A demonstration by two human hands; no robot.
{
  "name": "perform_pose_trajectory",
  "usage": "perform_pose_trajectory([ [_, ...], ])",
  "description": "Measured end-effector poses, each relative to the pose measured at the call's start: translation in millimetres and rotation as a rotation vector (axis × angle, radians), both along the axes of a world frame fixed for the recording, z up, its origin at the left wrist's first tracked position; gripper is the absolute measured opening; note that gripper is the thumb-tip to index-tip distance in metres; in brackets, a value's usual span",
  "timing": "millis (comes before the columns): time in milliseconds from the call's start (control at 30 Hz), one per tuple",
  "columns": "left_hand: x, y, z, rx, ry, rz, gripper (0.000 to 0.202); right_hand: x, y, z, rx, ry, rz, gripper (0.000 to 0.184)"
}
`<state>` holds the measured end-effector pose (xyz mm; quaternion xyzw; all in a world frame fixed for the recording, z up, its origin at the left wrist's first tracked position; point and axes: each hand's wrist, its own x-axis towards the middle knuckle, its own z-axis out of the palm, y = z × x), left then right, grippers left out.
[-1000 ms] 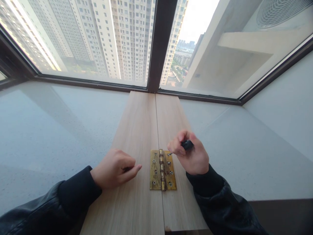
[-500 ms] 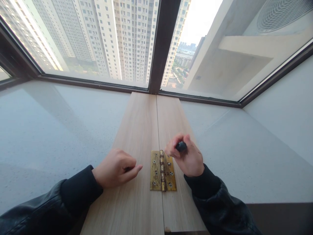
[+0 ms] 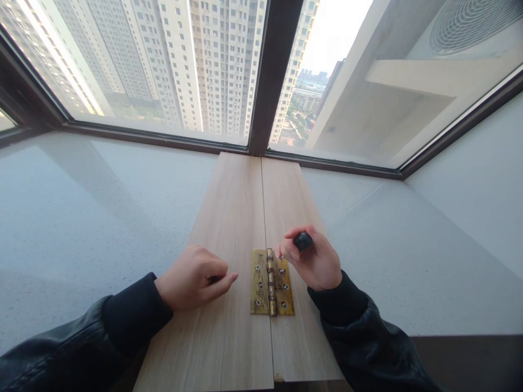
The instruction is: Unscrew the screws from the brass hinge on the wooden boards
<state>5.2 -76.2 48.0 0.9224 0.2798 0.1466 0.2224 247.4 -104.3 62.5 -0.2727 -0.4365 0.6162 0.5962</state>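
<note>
Two pale wooden boards (image 3: 229,218) lie side by side on a grey sill, joined by a brass hinge (image 3: 271,282) with several screws. My right hand (image 3: 312,260) is closed round a small black-handled screwdriver (image 3: 303,241), held upright over the top screw of the hinge's right leaf. My left hand (image 3: 194,277) rests on the left board, loosely curled with the thumb stretched toward the hinge; something dark sits under its fingers but I cannot make it out.
The grey stone sill (image 3: 81,218) spreads to both sides of the boards. A dark window frame post (image 3: 273,76) stands just behind the boards' far end. A white wall (image 3: 478,179) rises on the right.
My right hand has shifted slightly left and down, twisting the black handle over the hinge's top right screw. My left hand has stayed put.
</note>
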Motion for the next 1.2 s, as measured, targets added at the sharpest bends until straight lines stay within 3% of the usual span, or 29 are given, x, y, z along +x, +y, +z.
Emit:
perform_pose_trajectory([
  [167,-0.1,0.2,-0.6,0.009,-0.024,-0.006,0.043,0.2,-2.9,6.3,0.007,0.021,-0.042,0.025],
  [333,-0.9,0.1,-0.9,0.001,-0.017,-0.007,0.043,10.0,-0.3,1.2,0.036,0.001,-0.116,0.022],
  [533,-0.5,0.1,-0.5,-0.011,0.002,-0.004,0.043,1.4,-0.7,-0.6,-0.005,0.03,-0.028,0.026],
  [767,-0.2,0.5,-0.7,0.007,0.0,-0.006,0.043,-7.0,0.4,2.0,-0.014,0.083,-0.098,0.058],
  [1000,-0.7,0.2,-1.0,0.023,0.003,-0.009,0.043,-1.0,5.3,4.6,-0.094,0.076,-0.096,0.065],
  [1200,-2.5,0.5,-3.4,0.032,0.0,-0.01,0.043,-2.9,3.7,6.5,-0.114,0.067,-0.135,0.038],
])
